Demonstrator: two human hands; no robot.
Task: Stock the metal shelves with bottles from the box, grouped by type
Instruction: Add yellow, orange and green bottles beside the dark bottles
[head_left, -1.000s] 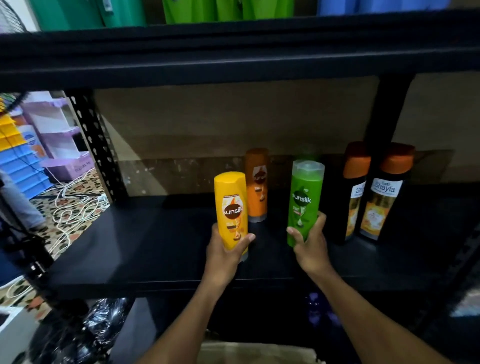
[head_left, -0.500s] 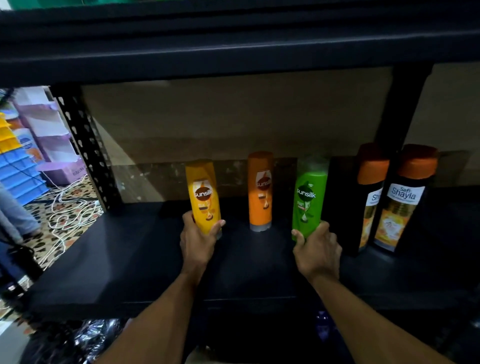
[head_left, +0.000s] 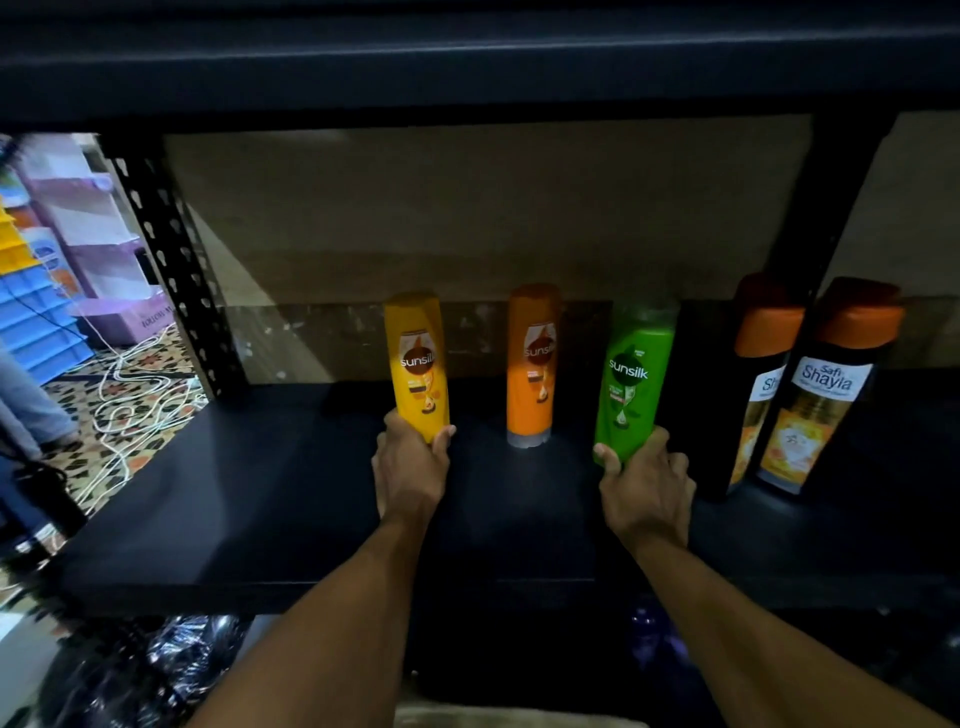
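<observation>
- Presently, in the head view, the yellow bottle (head_left: 417, 366) is being gripped at its base by the left hand (head_left: 410, 470), long axis upright, left of the orange bottle (head_left: 533, 364) on the shelf (head_left: 260, 499).
- The green bottle (head_left: 632, 379) is being clasped low by the right hand (head_left: 647, 488), just beside the black bottles (head_left: 815, 395).

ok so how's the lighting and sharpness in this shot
Head view: dim overall, the black metal shelf nearly swallows detail; the yellow plastic bottle and green plastic bottle labels read clearly; the left background is brighter and blurred; wide-angle bending shows at the edges.
</observation>
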